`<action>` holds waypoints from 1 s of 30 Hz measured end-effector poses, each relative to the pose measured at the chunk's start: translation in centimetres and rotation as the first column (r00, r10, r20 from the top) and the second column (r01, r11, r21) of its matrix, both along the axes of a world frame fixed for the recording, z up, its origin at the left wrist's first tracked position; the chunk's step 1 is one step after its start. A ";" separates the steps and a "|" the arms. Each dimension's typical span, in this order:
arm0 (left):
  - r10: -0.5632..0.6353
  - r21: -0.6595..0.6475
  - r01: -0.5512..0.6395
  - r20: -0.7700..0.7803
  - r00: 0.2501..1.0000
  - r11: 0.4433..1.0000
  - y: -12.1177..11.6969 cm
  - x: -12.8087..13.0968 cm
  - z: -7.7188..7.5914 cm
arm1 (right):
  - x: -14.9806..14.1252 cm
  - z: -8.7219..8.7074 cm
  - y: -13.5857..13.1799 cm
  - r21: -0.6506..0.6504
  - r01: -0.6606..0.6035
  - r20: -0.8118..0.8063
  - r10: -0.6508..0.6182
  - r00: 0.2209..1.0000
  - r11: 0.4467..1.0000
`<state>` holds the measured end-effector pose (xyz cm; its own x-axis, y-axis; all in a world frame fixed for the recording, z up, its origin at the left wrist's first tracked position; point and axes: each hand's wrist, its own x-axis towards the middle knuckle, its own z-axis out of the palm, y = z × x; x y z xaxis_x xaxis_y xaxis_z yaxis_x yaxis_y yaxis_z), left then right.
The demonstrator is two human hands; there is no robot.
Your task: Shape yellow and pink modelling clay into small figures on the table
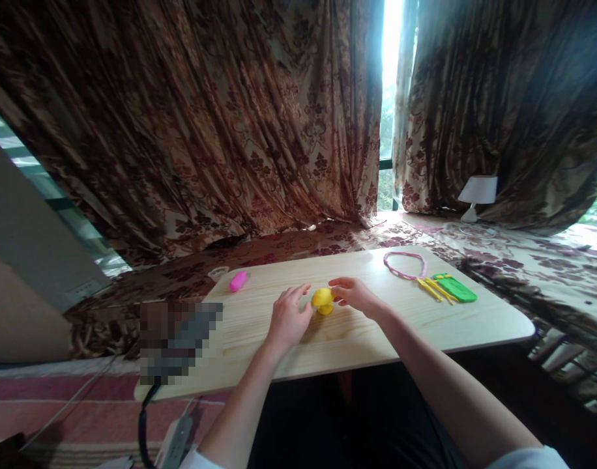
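A small yellow object [322, 299] with a rounded top on a narrower yellow base stands upright on the pale wooden table [357, 348]; its exact kind is not clear. My left hand [289, 315] is just left of it, fingers apart and slightly bent, the thumb close to its side. From the right, my right hand [356, 296] reaches toward it with curved fingers; the fingertips are at its right edge, and whether they touch it I cannot tell. Neither hand grips anything that I can see.
Toward the back right lie a pink ring-shaped band [424, 268], several yellow stick-like tools [433, 290] and a flat green piece [455, 288]. A bright pink lump [238, 281] is at the back left. A blurred-out dark item [186, 339] covers the left end. A white lamp [478, 190] stands beyond.
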<state>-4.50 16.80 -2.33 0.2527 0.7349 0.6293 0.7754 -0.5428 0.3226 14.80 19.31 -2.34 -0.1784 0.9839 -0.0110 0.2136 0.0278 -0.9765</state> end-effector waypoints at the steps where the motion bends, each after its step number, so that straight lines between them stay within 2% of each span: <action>1: -0.002 0.000 0.002 0.014 1.000 1.000 0.3 0.0 0.2 | 0.1 0.0 0.0 -0.004 0.001 0.001 -0.001 1.000 1.000; 7: -0.001 0.007 0.001 0.030 1.000 1.000 1.0 0.7 1.2 | 0.3 0.0 -0.2 0.006 0.023 0.003 -0.023 1.000 1.000; 10: 0.047 0.016 -0.047 -0.005 0.999 0.999 0.2 -0.7 1.4 | 0.6 0.0 -0.9 0.037 0.057 -0.010 -0.057 0.998 0.998; 12: 0.116 0.019 -0.115 -0.037 0.993 0.993 -0.8 -3.3 1.3 | 1.1 -0.2 -1.7 0.068 0.100 -0.031 -0.098 0.995 0.993; 15: 0.277 0.010 -0.277 -0.084 0.957 0.961 -2.7 -9.4 1.0 | 2.1 -1.0 -3.1 0.101 0.160 -0.071 -0.153 0.986 0.982; 18: 0.470 -0.010 -0.474 -0.112 0.876 0.880 -4.3 -15.5 0.4 | 2.8 -1.6 -4.3 0.113 0.192 -0.105 -0.180 0.978 0.975; 21: 0.577 -0.040 -0.586 -0.133 0.806 0.809 -5.2 -19.3 -0.3 | 2.8 -1.7 -4.8 0.116 0.211 -0.123 -0.197 0.973 0.970; 25: 0.591 -0.080 -0.605 -0.148 0.793 0.792 -5.2 -20.6 -0.8 | 2.7 -0.9 -5.0 0.127 0.220 -0.124 -0.205 0.971 0.967; 30: 0.587 -0.055 -0.590 -0.054 0.808 0.806 -4.9 -19.4 1.1 | 3.3 -0.6 -5.1 0.150 0.231 -0.136 -0.212 0.968 0.961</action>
